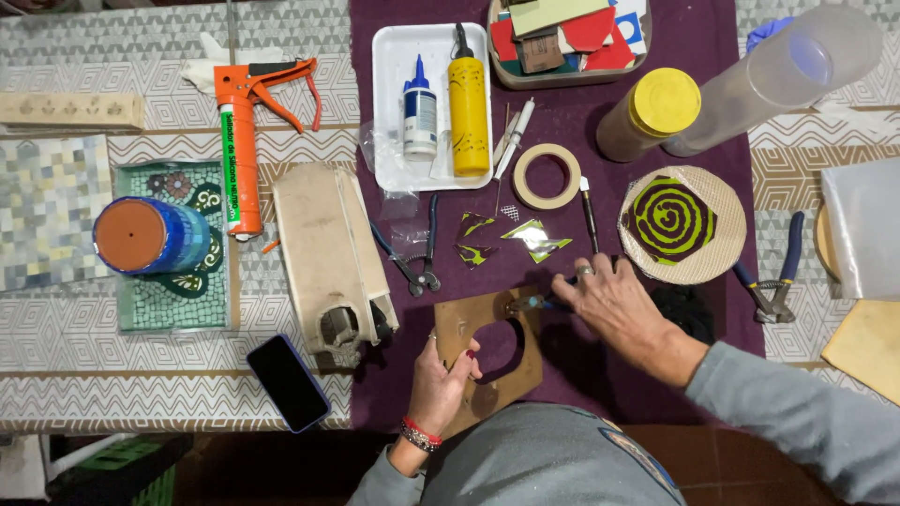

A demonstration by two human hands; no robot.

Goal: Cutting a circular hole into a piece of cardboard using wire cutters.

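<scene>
Left hand [441,379]: gripped the near edge of a brown board with a round cut-out [487,351], fingers [466,360] clamped on it, holding it flat on the purple cloth [562,122].
Right hand [614,305]: lay over the board's far right corner, fingers closed around a small blue-handled tool [534,303] whose tip met the board's edge.
Board: sat at the near edge of the surface, right in front of the person.
Tile pieces [511,239]: green and dark shards lay on the cloth just beyond the board.
Round plaque [682,223]: carried a green spiral, right of the shards.
Pliers [417,258]: lay left of the shards, near a white tray [389,103] holding a yellow bottle [468,103].
Tape roll [547,175]: lay beside the tray.
Phone [288,381]: lay well left of the board.
</scene>
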